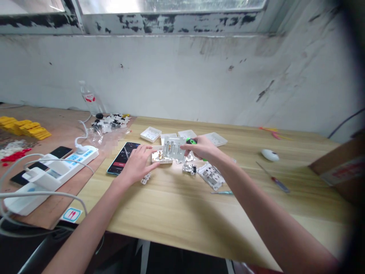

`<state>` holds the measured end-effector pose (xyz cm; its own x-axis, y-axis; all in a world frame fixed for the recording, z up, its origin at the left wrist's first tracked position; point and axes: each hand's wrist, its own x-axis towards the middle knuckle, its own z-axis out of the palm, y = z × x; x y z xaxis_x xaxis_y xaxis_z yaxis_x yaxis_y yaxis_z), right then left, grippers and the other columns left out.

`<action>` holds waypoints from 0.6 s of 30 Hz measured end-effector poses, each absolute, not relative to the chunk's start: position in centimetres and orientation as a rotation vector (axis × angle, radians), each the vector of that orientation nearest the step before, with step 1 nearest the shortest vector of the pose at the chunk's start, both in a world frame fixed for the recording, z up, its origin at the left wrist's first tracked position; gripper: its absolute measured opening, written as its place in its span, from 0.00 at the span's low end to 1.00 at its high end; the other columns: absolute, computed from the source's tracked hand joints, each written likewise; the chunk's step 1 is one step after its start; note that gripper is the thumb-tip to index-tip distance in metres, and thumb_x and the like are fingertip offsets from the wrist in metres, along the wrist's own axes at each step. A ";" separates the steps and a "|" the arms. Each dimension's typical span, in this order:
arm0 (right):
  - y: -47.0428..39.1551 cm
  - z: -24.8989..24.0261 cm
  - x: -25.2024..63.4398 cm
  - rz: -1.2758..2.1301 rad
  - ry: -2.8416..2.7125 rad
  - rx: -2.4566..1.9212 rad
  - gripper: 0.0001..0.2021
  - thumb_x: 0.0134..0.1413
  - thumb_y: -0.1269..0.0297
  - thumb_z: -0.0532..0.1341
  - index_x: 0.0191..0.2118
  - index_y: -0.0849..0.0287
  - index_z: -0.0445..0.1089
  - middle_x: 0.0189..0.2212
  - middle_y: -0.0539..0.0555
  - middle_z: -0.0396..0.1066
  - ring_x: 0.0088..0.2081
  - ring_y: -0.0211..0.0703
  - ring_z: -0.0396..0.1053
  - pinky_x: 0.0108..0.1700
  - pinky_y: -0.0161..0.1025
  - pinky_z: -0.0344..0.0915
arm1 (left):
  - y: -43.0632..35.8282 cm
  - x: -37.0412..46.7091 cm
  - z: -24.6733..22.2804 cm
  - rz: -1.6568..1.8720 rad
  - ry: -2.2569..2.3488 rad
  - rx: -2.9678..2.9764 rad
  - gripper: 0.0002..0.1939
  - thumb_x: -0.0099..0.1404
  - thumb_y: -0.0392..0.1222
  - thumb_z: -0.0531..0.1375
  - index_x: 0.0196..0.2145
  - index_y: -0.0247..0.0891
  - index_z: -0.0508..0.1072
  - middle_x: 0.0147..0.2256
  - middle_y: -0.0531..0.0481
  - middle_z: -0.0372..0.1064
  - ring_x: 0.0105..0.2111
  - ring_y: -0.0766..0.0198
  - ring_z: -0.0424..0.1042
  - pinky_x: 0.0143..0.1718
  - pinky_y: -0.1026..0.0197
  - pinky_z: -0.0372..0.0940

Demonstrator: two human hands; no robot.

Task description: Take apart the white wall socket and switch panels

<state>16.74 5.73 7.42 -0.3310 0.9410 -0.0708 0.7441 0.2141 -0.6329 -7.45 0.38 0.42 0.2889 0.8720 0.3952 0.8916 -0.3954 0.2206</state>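
Pale wooden desk (159, 207) stands below a stained wall (171, 76); at its left edge it meets a brown table (68, 129) with a white power strip (85, 156). Near that left edge lies a phone (116, 163), partly covered by the left hand (138, 161). This hand's thumb stands apart from its fingers at the left end of a white box (165, 161); whether they press it, I cannot tell. Over this box, well back from the front edge, the right hand (203, 146) has its fingers clamped on a translucent plate (174, 150), with the slotted face towards the viewer; it looks almost square, without a clear long axis. A green-and-black handle (191, 141) is mostly hidden in that hand. Toward the right, wood surface stretches broadly around a white mouse (270, 155) and a screwdriver (274, 179). Beyond, dark blur cuts off a cardboard box (339, 169).
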 end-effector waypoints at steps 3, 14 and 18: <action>5.0 7.2 15.2 0.474 -2.217 -1.557 0.12 0.52 0.57 0.58 0.27 0.61 0.69 0.21 0.53 0.67 0.22 0.36 0.59 0.24 0.35 0.49 | 0.3 -7.7 -0.6 -0.621 -1.714 -2.503 0.16 0.65 0.50 0.57 0.47 0.42 0.71 0.48 0.44 0.67 0.51 0.51 0.63 0.51 0.47 0.57; 3.5 4.7 12.7 -0.133 -2.509 -1.353 0.09 0.57 0.65 0.54 0.38 0.61 0.69 0.38 0.59 0.74 0.31 0.45 0.69 0.27 0.38 0.45 | 0.3 -7.6 -1.3 -0.628 -1.734 -2.538 0.11 0.65 0.47 0.56 0.41 0.41 0.73 0.47 0.45 0.67 0.51 0.52 0.63 0.52 0.48 0.55; 4.0 5.1 13.4 -0.154 -2.487 -1.364 0.09 0.56 0.66 0.55 0.39 0.60 0.70 0.38 0.58 0.74 0.33 0.45 0.69 0.28 0.38 0.46 | 0.3 -7.7 -1.5 -0.637 -1.734 -2.553 0.11 0.65 0.46 0.57 0.42 0.41 0.73 0.46 0.45 0.68 0.50 0.53 0.63 0.52 0.48 0.55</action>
